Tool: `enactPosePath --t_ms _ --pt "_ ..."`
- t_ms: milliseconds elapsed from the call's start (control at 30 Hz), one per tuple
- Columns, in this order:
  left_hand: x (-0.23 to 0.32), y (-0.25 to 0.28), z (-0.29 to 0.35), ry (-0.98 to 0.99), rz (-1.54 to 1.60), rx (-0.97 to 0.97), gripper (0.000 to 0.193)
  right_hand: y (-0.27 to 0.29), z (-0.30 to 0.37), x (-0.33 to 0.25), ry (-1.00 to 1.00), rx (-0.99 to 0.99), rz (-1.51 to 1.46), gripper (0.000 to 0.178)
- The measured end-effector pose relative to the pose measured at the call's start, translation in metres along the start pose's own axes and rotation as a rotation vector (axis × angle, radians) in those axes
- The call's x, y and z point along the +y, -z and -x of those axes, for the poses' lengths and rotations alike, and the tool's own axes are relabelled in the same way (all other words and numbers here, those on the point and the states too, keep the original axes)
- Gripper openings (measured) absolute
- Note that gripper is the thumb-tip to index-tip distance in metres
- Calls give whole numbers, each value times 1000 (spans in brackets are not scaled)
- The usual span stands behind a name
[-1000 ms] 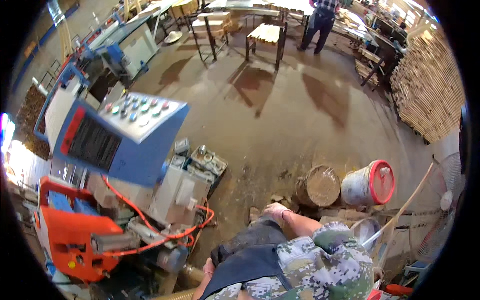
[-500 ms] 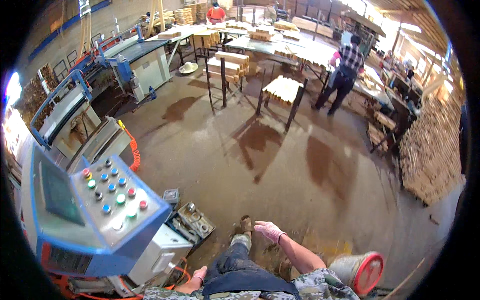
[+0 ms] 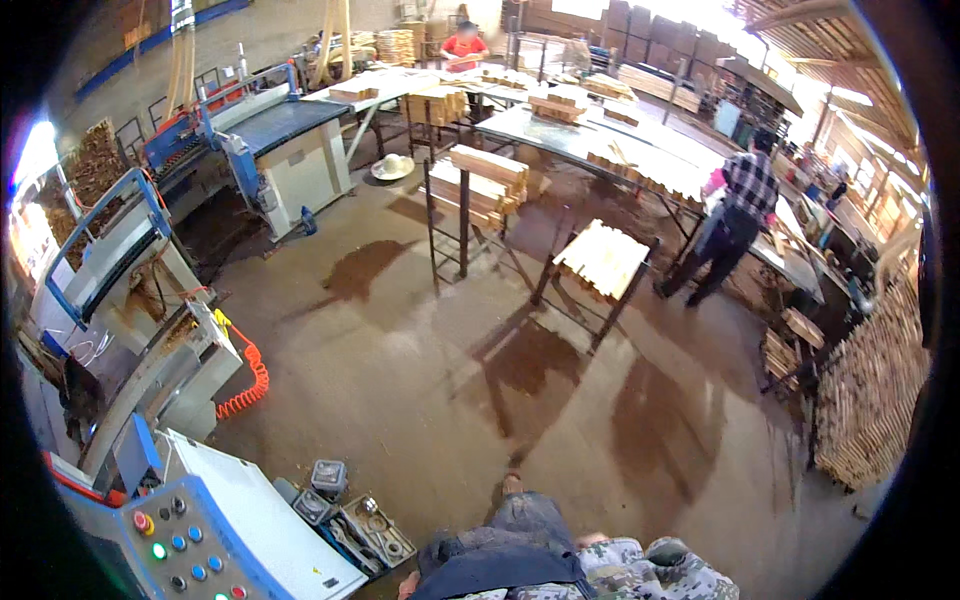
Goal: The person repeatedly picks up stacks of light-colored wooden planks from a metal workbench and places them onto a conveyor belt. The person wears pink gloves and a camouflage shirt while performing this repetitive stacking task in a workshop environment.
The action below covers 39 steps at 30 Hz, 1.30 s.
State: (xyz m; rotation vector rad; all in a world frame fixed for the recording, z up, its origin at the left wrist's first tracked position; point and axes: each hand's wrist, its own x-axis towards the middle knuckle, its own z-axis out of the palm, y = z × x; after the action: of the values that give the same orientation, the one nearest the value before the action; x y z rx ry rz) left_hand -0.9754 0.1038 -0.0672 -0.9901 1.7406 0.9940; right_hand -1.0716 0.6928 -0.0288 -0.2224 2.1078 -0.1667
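Only a sliver of my left hand [image 3: 408,586] shows at the lower edge, beside my dark apron; its fingers are hidden. A small part of my right hand [image 3: 592,540] appears between my dark trousers and a camouflage sleeve, and whether it holds anything is not visible. Nearest on the left stands a control panel [image 3: 190,550] with coloured push buttons in a blue frame. Between that panel and my legs, a tray of metal tools and rings [image 3: 375,535] sits next to a small grey box [image 3: 328,476].
Ahead stand a rack of light wood strips [image 3: 603,258] and stacked wood blocks [image 3: 480,185]. A person in a checked shirt [image 3: 752,185] works at a long table [image 3: 530,125]; another wears red [image 3: 464,46]. A machine [image 3: 300,150], an orange coiled hose [image 3: 245,390] and a large wood stack [image 3: 870,390] flank the floor.
My view has shifted forward, past the control panel, which now sits lower left. My gloved right hand, formerly stretched out in front, is drawn in near my body. The red-rimmed drum has left view.
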Motion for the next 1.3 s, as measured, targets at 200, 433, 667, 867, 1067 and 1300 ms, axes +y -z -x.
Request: enactPosePath --t_ms 200,433,667,867,1067,1300 --pt "171 43 -48 35 175 57 28 118 -26 146 29 -275 135 43" --pt "395 151 -92 -34 305 113 19 447 -339 -2 235 143 30 25" --pt "519 228 -167 78 537 130 14 776 -470 -171 275 305 -563 28" --pt "657 385 -274 76 609 117 16 874 -676 -273 611 155 244 47" --pt "792 572 -335 58 855 129 23 995 -722 -307 486 188 -123 41" --pt "1046 779 -489 -408 1017 -348 19 1138 -883 -350 428 254 -626 41"
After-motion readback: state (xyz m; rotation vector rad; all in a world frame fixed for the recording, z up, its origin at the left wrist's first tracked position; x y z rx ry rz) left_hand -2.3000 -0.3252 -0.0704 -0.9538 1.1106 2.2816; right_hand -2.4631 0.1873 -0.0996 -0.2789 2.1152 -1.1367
